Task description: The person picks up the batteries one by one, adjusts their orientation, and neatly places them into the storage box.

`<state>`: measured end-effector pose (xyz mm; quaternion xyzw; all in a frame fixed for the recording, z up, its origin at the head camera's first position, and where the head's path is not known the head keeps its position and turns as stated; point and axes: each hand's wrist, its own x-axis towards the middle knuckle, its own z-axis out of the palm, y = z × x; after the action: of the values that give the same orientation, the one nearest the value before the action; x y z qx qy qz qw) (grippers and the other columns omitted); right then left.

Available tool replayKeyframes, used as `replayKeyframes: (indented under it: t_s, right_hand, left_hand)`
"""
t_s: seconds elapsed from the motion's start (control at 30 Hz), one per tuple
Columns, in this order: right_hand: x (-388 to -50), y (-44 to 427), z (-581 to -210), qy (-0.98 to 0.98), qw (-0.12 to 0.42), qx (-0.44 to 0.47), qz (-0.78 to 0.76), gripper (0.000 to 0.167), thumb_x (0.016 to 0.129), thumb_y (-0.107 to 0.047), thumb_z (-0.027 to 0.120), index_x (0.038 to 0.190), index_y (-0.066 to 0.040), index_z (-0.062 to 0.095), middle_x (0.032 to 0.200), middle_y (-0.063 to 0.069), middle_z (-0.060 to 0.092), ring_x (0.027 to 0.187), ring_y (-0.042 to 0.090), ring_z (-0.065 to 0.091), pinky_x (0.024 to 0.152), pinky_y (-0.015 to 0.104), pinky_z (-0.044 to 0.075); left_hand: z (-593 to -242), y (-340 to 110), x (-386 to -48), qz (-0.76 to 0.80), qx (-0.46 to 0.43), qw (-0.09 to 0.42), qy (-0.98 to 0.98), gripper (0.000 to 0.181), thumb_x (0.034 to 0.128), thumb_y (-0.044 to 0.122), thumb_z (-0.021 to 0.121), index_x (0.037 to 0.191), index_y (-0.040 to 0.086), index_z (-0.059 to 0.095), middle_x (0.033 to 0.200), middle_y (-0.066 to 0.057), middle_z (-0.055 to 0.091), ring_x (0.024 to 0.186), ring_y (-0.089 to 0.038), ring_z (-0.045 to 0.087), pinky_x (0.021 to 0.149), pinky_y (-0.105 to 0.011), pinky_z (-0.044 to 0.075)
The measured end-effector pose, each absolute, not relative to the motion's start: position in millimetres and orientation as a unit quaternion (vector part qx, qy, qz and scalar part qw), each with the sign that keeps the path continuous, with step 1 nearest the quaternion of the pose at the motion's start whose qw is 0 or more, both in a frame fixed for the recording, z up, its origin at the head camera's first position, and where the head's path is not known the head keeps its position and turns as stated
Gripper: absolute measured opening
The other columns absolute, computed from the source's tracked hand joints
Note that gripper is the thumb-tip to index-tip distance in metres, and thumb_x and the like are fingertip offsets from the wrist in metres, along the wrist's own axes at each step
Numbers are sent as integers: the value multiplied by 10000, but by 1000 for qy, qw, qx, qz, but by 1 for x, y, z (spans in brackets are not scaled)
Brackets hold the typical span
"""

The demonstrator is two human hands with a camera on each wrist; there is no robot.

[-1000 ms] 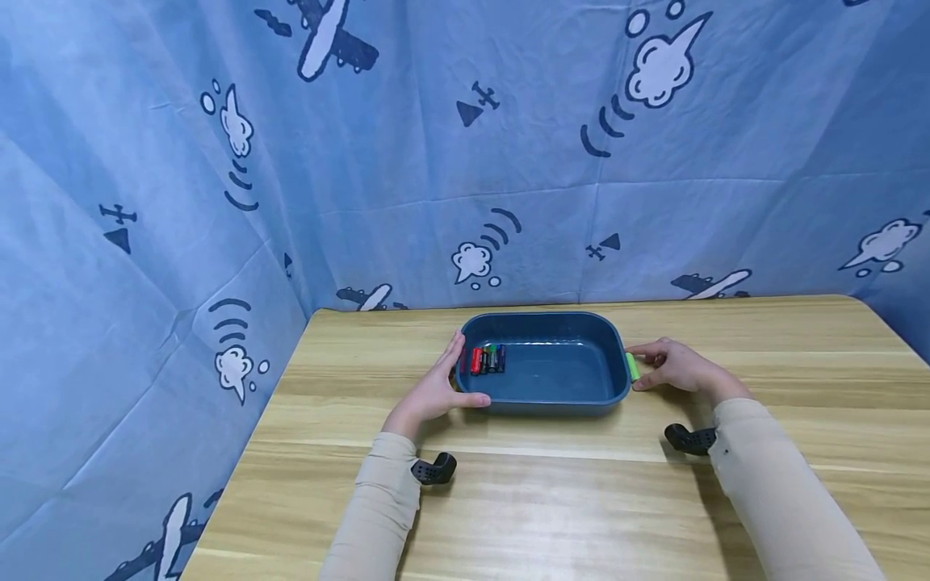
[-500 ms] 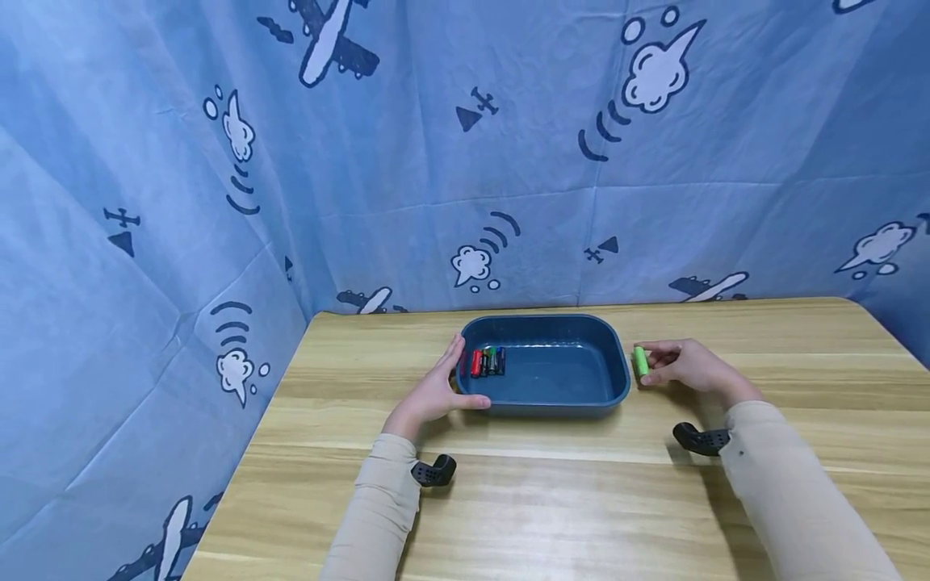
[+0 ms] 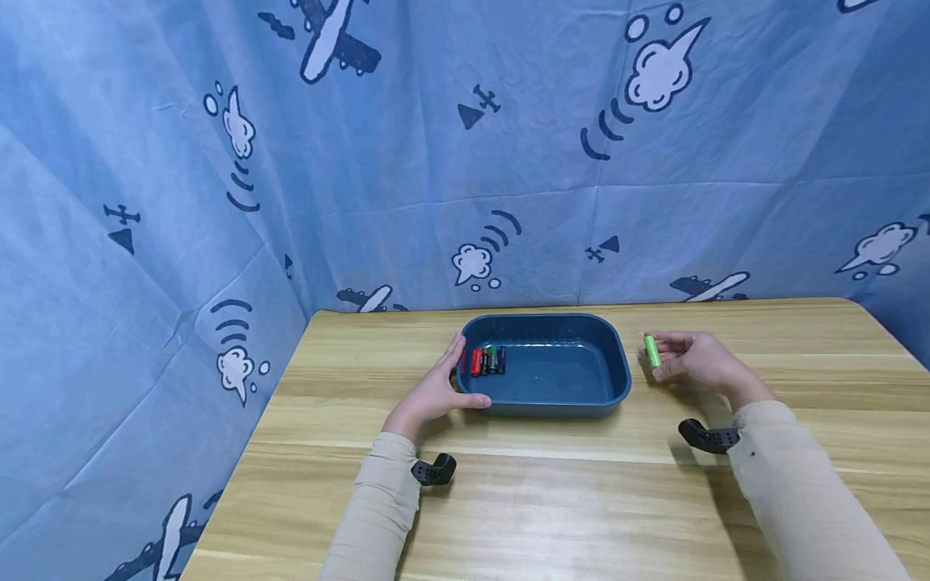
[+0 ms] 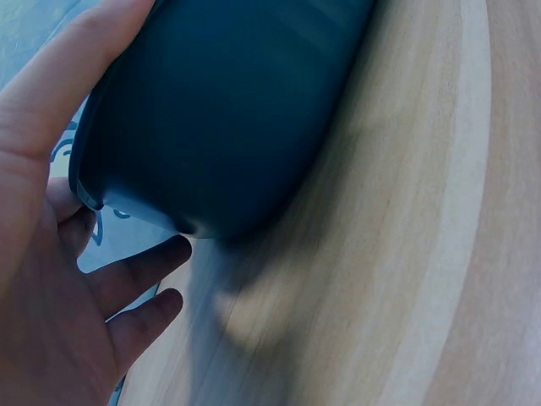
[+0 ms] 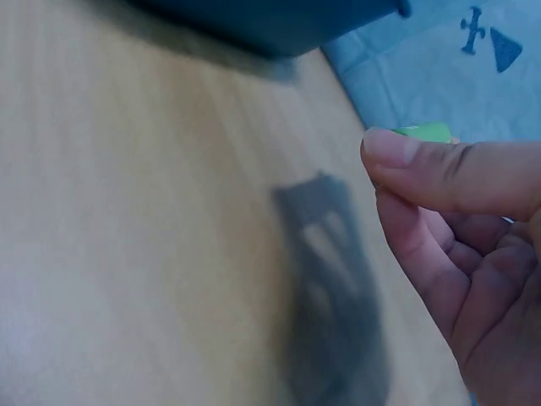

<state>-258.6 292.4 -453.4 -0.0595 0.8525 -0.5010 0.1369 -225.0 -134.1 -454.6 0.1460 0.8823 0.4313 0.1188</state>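
Observation:
My left hand (image 3: 429,395) rests against the left end of a dark blue plastic basin (image 3: 552,410), its thumb (image 4: 80,59) and fingers fairly straight and spread. In the left wrist view two fingertips lie just below the basin's wall (image 4: 220,118). To the right of the basin, clear of its rim, my right hand (image 3: 701,363) pinches a light green battery (image 3: 652,352) between thumb and fingers. Only an end of the green battery (image 5: 427,132) shows past the thumb in the right wrist view. Several batteries (image 3: 488,361), red, black, green and dark blue, lie side by side in the basin's left part.
The basin stands near the back edge of a wooden table (image 3: 552,500). A blue curtain (image 3: 407,161) with printed planes and clouds hangs behind and to the left. Black curved pieces (image 3: 434,470) stick out from both sleeves.
The right hand has moved right with the green battery, away from the basin's right wall, and the battery has tilted a little. The left hand and the basin have not moved.

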Motion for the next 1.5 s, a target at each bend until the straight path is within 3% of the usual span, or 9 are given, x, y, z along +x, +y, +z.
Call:
replayKeyframes:
  t_s: [0.33, 0.7, 1.5]
  right_hand:
    - [-265, 277, -416, 827, 120, -88, -542, 704, 768, 75, 683, 1374, 114, 327, 1072, 130, 636, 861, 61, 601, 745, 256, 527]
    - [-271, 247, -383, 855, 108, -93, -498, 720, 749, -25, 748, 1386, -11, 411, 1091, 156, 578, 890, 104, 571, 740, 241, 513]
    - [-278, 201, -374, 826, 125, -101, -540, 707, 740, 64, 724, 1376, -2, 423, 1104, 186, 488, 882, 153, 546, 751, 229, 515]
  left_hand:
    - [-455, -135, -224, 428, 144, 121, 884, 1133, 681, 445, 794, 1498, 254, 33, 1538, 121, -27, 1392, -139, 44, 1107, -391, 143]
    - [-453, -134, -224, 429, 139, 124, 884, 1137, 678, 448, 795, 1500, 248, 36, 1533, 137, -33, 1391, -132, 43, 1108, -387, 145]
    - [-453, -134, -225, 421, 142, 125, 887, 1140, 675, 467, 787, 1501, 244, 33, 1535, 132, -38, 1390, -120, 37, 1108, -378, 145]
